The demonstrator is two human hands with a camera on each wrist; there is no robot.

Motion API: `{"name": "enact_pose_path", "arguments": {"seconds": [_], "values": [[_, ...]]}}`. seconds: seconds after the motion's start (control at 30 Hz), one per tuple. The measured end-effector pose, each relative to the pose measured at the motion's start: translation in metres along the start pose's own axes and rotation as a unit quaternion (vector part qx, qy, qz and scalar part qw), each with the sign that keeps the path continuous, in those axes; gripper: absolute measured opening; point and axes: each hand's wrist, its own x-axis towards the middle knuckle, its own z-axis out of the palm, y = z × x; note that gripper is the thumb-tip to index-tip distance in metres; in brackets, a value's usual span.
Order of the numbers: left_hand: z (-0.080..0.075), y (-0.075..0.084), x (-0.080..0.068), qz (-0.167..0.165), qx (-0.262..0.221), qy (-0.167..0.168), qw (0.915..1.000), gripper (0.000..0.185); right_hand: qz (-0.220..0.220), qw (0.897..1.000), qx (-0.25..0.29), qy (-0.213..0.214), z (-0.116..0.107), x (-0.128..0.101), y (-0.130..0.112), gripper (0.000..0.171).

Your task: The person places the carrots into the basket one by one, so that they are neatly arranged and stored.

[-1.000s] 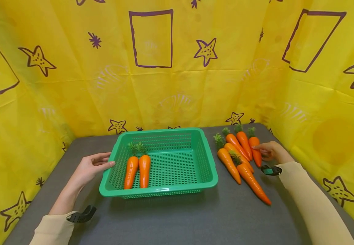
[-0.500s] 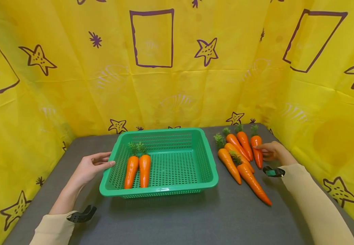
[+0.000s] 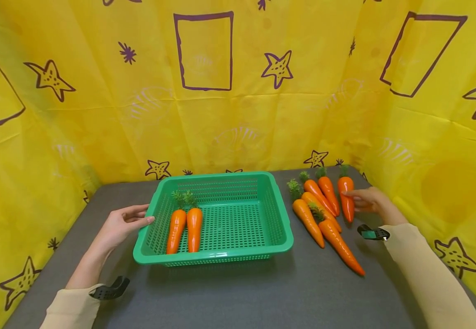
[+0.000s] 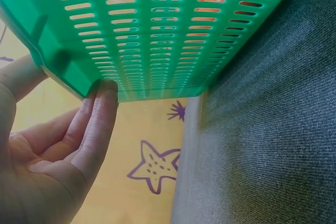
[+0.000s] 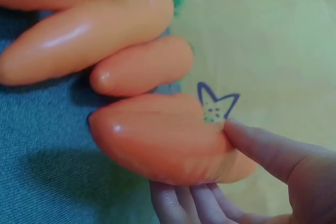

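Green basket steadied by your left hand's straight fingers at nine o'clock; right hand pinches a carrot at three.

Readable text: none in any view.
Backdrop cloth: printed purple stars and outlined rectangles only; no letters or numbers.
Green basket: plain perforated plastic, no brand or label visible.
Carrots: plain orange surfaces, unmarked.
Wrist straps: no legible marking.
Table: grey cloth, no signs.
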Motion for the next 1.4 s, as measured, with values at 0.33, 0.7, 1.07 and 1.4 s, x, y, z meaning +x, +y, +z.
{"name": "enact_pose_path", "arguments": {"seconds": [0.33,0.7,1.07,1.4], "values": [[-0.002,0.002,0.001,0.0,0.006,-0.005,1.0,0.064,-0.047,0.999,-0.012,-0.01,0.013,-0.019,-0.017,0.086],[-0.004,0.009,0.002,-0.001,0.011,-0.017,0.9998,0.064,-0.075,0.995,-0.068,-0.023,0.027,-0.034,-0.035,0.092],[-0.007,0.013,0.002,-0.005,0.036,-0.023,0.9991,0.069,-0.101,0.99,-0.09,-0.042,0.048,-0.05,-0.057,0.089],[-0.009,0.018,0.001,0.0,0.044,-0.021,0.9988,0.07,-0.118,0.985,-0.113,-0.054,0.068,-0.057,-0.07,0.087]]}}
